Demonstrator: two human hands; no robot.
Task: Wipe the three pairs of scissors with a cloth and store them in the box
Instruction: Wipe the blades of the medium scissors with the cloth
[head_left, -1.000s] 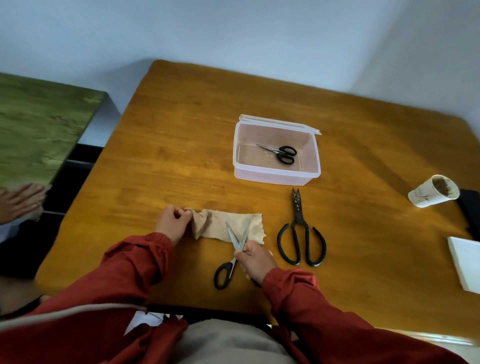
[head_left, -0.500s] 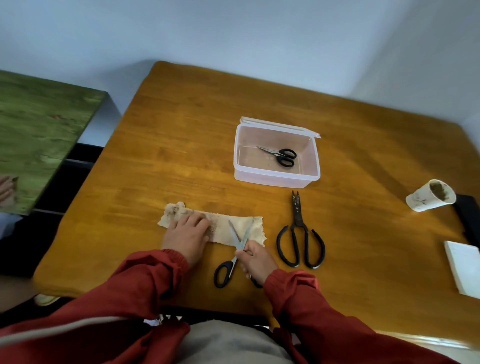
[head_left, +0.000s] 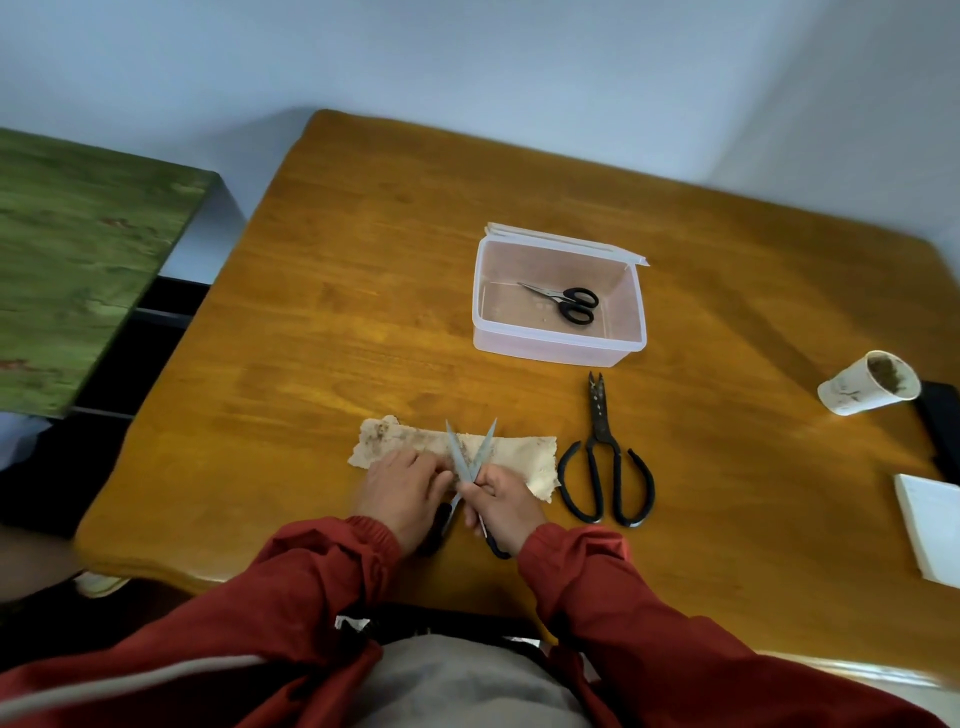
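A pair of silver-bladed scissors (head_left: 470, 451) with black handles lies spread in a V on the stained beige cloth (head_left: 524, 457) near the table's front edge. My right hand (head_left: 503, 501) grips its right handle. My left hand (head_left: 402, 488) rests on the cloth and over the left handle, fingertips by the pivot. Big black scissors (head_left: 605, 462) lie closed just right of the cloth. Beyond them stands the clear plastic box (head_left: 556, 347), lid tipped behind it. Small black-handled scissors (head_left: 563, 301) lie inside it.
A dirty paper cup (head_left: 867, 389) lies on its side at the right, next to a black object (head_left: 941, 421) and a white pad (head_left: 930, 530) at the table's right edge. A green table (head_left: 78, 260) stands to the left.
My left hand spread the bunched cloth flat, then slid right along it to the scissors' pivot. The blades stand wider apart. The other person's hand at the far left is gone.
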